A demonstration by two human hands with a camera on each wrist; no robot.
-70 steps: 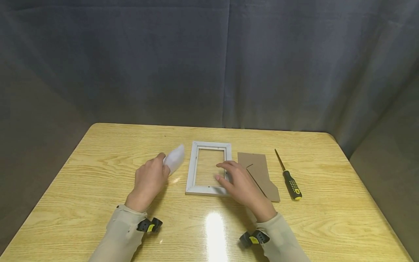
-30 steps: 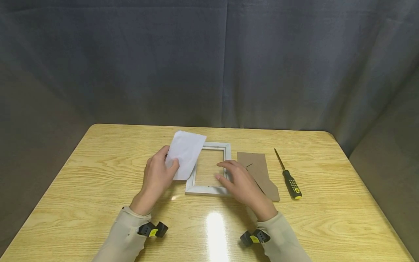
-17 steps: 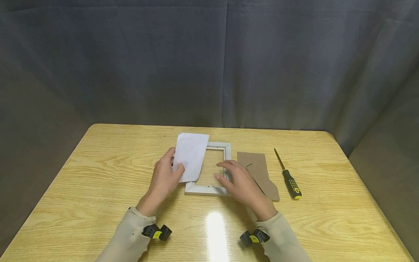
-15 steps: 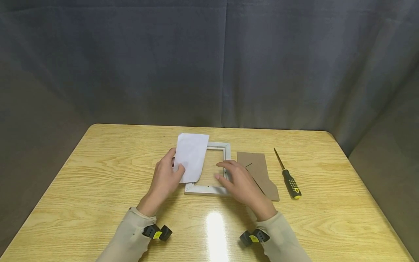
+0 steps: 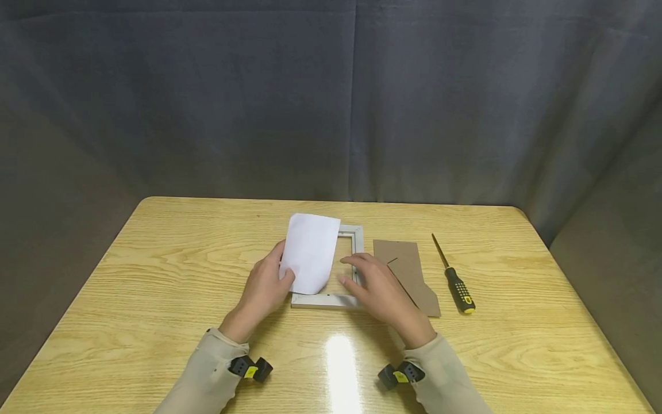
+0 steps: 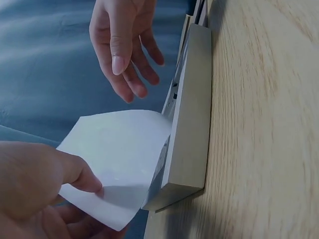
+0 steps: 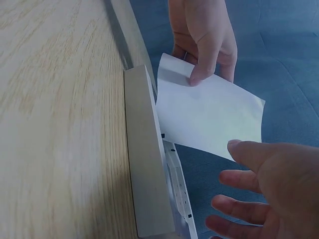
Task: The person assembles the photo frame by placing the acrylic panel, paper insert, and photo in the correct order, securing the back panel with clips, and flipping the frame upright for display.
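Observation:
A white sheet of paper is pinched at its left edge between the thumb and fingers of my left hand. It hangs tilted over the left part of a picture frame, which lies flat on the table. In the left wrist view the paper bends where its edge meets the frame. My right hand hovers by the frame's right side, fingers spread and holding nothing. Its thumb overlaps the paper's edge in the right wrist view; whether they touch I cannot tell.
To the right of the frame lies a brown backing board with a cut corner and dark lines, partly behind my right hand. Farther right is a screwdriver with a black and yellow handle. A grey curtain hangs behind the wooden table.
My left hand has turned and carried the paper rightward from beside the frame to over its opening, where it covers more of the frame than before. The right hand has stayed put.

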